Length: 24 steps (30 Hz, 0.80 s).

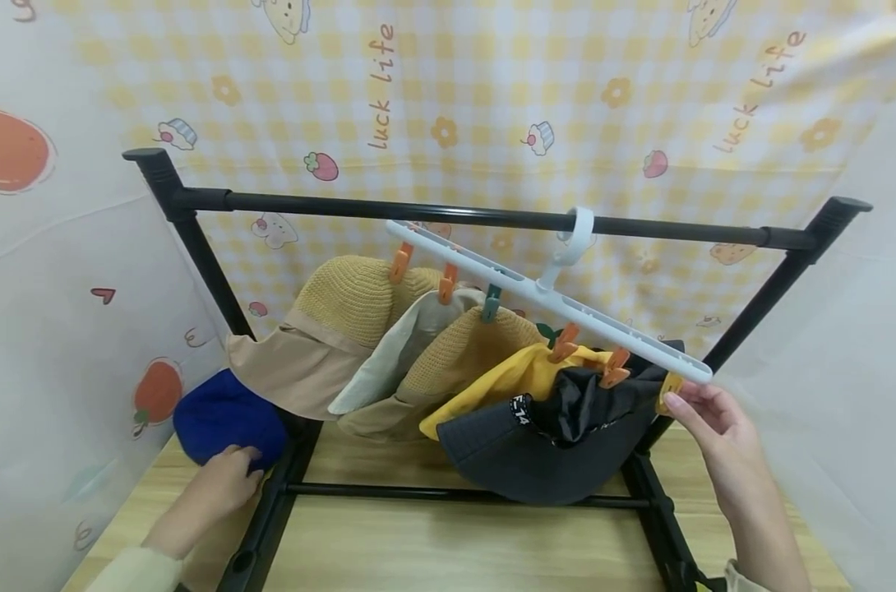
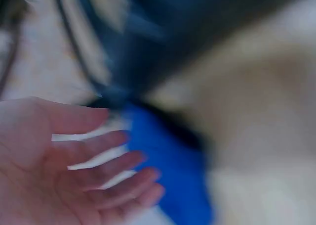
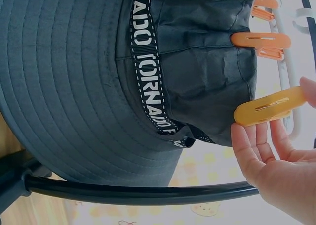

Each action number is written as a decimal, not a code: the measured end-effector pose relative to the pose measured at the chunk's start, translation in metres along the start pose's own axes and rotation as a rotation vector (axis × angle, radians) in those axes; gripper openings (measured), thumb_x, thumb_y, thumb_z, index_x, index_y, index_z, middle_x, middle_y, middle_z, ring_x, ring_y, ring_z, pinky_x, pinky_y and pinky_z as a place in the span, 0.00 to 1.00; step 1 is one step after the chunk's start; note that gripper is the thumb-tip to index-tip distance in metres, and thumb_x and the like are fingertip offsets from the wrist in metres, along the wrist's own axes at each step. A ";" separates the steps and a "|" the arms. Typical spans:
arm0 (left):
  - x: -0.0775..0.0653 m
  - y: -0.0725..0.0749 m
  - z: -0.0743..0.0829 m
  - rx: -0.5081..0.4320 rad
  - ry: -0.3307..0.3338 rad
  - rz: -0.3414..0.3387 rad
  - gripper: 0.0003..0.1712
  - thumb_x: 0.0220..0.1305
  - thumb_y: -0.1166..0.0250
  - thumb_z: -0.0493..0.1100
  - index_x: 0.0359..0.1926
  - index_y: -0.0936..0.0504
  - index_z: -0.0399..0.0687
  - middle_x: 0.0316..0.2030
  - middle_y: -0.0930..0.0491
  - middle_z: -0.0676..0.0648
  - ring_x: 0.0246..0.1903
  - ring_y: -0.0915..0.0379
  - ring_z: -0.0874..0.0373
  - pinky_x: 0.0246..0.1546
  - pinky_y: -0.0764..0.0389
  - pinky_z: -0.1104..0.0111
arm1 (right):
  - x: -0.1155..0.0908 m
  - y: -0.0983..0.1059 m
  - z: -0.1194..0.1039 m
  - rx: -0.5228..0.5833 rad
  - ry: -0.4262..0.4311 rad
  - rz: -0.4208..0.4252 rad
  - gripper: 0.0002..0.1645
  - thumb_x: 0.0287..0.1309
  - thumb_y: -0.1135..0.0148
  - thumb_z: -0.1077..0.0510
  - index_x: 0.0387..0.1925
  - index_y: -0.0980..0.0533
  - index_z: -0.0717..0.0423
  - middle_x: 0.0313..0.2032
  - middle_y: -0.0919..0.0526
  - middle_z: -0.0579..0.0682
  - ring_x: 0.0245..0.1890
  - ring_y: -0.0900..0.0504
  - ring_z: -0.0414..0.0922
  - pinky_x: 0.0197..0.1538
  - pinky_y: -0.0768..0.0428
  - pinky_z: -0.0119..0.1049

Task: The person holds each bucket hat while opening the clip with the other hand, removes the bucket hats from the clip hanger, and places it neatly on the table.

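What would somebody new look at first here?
Probably the row of hats clipped to the slanted hanger below the black top bar. Then the blue hat low on the left, by the left hand. The right hand pinches a yellow clip at the hanger's lower end.

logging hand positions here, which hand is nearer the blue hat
Left. The left hand is at the near edge of the blue hat; the right hand is at the opposite end of the black rack, pinching the yellow clip.

- Blue hat (image 1: 224, 415): rounded, low beside the rack (image 1: 448, 214), left hand (image 1: 222, 481) at its edge.
- Yellow clip (image 1: 668, 393): at the tilted hanger's (image 1: 514, 284) low end, pinched by right hand (image 1: 722, 427).
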State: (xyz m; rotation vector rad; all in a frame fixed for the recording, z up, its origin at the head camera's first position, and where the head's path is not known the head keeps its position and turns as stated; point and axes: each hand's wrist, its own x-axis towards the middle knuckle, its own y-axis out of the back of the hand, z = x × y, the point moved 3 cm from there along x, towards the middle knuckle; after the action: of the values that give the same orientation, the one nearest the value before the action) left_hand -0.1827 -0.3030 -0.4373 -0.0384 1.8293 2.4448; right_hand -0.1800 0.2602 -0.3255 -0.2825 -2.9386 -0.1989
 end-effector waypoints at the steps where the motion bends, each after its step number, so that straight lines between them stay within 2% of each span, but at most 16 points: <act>1: -0.004 0.008 0.014 0.000 0.007 -0.020 0.09 0.57 0.39 0.35 0.36 0.22 0.30 0.30 0.23 0.36 0.31 0.25 0.43 0.31 0.24 0.53 | 0.000 0.000 0.000 -0.001 -0.001 -0.001 0.09 0.62 0.45 0.62 0.43 0.30 0.48 0.40 0.26 0.35 0.39 0.26 0.27 0.43 0.32 0.15; 3: -0.012 0.026 0.045 -0.012 0.009 -0.046 0.06 0.60 0.40 0.38 0.33 0.21 0.38 0.25 0.25 0.46 0.25 0.28 0.52 0.24 0.27 0.60 | -0.001 0.000 -0.001 -0.012 -0.005 -0.003 0.09 0.62 0.45 0.61 0.44 0.31 0.48 0.41 0.26 0.35 0.39 0.27 0.27 0.43 0.32 0.15; 5: -0.021 0.046 0.078 -0.038 -0.026 -0.029 0.04 0.62 0.40 0.42 0.32 0.22 0.47 0.21 0.28 0.53 0.21 0.34 0.59 0.20 0.32 0.65 | -0.002 -0.001 -0.001 -0.028 -0.009 -0.008 0.09 0.63 0.45 0.61 0.44 0.31 0.49 0.41 0.27 0.36 0.40 0.27 0.27 0.44 0.32 0.15; 7: -0.029 0.066 0.114 -0.080 -0.122 0.037 0.04 0.63 0.40 0.44 0.33 0.21 0.52 0.20 0.29 0.56 0.19 0.36 0.63 0.20 0.35 0.68 | -0.003 -0.001 -0.002 -0.050 -0.014 -0.012 0.10 0.63 0.45 0.60 0.45 0.32 0.48 0.42 0.28 0.36 0.40 0.27 0.26 0.44 0.32 0.15; 9: -0.035 0.082 0.150 -0.125 -0.256 0.130 0.03 0.63 0.40 0.45 0.34 0.21 0.55 0.22 0.26 0.59 0.20 0.34 0.67 0.21 0.32 0.69 | -0.004 0.000 -0.003 -0.067 -0.012 -0.011 0.10 0.63 0.46 0.60 0.45 0.32 0.48 0.42 0.28 0.36 0.41 0.27 0.26 0.44 0.32 0.15; 11: -0.039 0.092 0.182 -0.165 -0.400 0.208 0.03 0.63 0.40 0.45 0.37 0.20 0.55 0.27 0.22 0.60 0.25 0.30 0.69 0.26 0.27 0.70 | -0.005 0.000 -0.004 -0.058 -0.007 -0.004 0.09 0.63 0.46 0.60 0.45 0.32 0.48 0.42 0.28 0.36 0.40 0.27 0.27 0.44 0.32 0.15; 13: -0.039 0.094 0.211 -0.189 -0.529 0.254 0.06 0.63 0.39 0.45 0.41 0.21 0.53 0.34 0.20 0.58 0.31 0.26 0.68 0.33 0.24 0.70 | -0.007 -0.001 -0.005 -0.042 -0.002 0.002 0.09 0.63 0.46 0.61 0.45 0.32 0.49 0.41 0.27 0.36 0.40 0.27 0.28 0.44 0.31 0.15; 17: -0.035 0.086 0.264 -0.201 -0.706 0.244 0.16 0.64 0.41 0.49 0.51 0.24 0.49 0.50 0.23 0.52 0.49 0.27 0.61 0.48 0.24 0.65 | -0.011 -0.003 -0.006 -0.006 0.008 0.009 0.10 0.63 0.45 0.62 0.44 0.32 0.51 0.40 0.27 0.37 0.39 0.26 0.29 0.44 0.31 0.15; 21: -0.030 0.076 0.311 -0.118 -0.799 0.231 0.25 0.64 0.43 0.57 0.56 0.28 0.50 0.59 0.31 0.48 0.59 0.34 0.55 0.57 0.29 0.63 | -0.014 -0.004 -0.007 0.001 0.016 0.014 0.09 0.63 0.45 0.61 0.44 0.32 0.51 0.39 0.26 0.37 0.39 0.25 0.29 0.44 0.31 0.15; 24: -0.022 0.068 0.340 -0.036 -0.810 0.245 0.30 0.63 0.44 0.61 0.59 0.31 0.49 0.62 0.34 0.45 0.60 0.35 0.54 0.57 0.29 0.65 | -0.015 -0.004 -0.008 -0.019 0.011 0.021 0.10 0.63 0.44 0.59 0.45 0.32 0.51 0.40 0.26 0.37 0.40 0.25 0.30 0.44 0.31 0.15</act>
State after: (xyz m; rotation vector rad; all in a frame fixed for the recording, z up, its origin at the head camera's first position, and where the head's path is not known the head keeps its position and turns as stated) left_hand -0.1553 0.0023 -0.2743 1.0546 1.4577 2.1190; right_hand -0.1650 0.2521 -0.3211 -0.3145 -2.9230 -0.2253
